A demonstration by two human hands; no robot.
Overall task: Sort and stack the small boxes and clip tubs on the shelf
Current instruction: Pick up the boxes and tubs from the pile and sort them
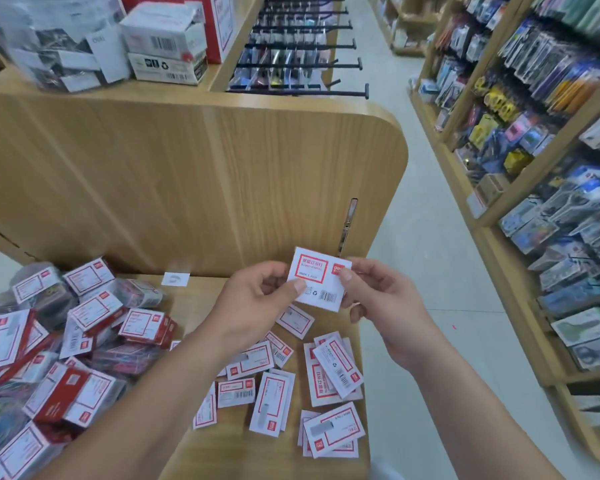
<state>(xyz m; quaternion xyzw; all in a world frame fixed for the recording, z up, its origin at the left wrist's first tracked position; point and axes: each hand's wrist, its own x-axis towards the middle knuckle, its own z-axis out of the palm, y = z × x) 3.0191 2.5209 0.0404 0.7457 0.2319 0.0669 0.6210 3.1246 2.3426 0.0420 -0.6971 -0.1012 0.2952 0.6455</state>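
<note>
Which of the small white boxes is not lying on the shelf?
The box held between the left hand and right hand, both pinching its edges; the others lie on the shelf.

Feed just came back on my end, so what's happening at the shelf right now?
A person holds one small box above the shelf, the left hand pinching its left edge and the right hand its right. Below it, more boxes lie scattered flat, not stacked. A heap of boxes and clip tubs sits unsorted at the left.
</note>
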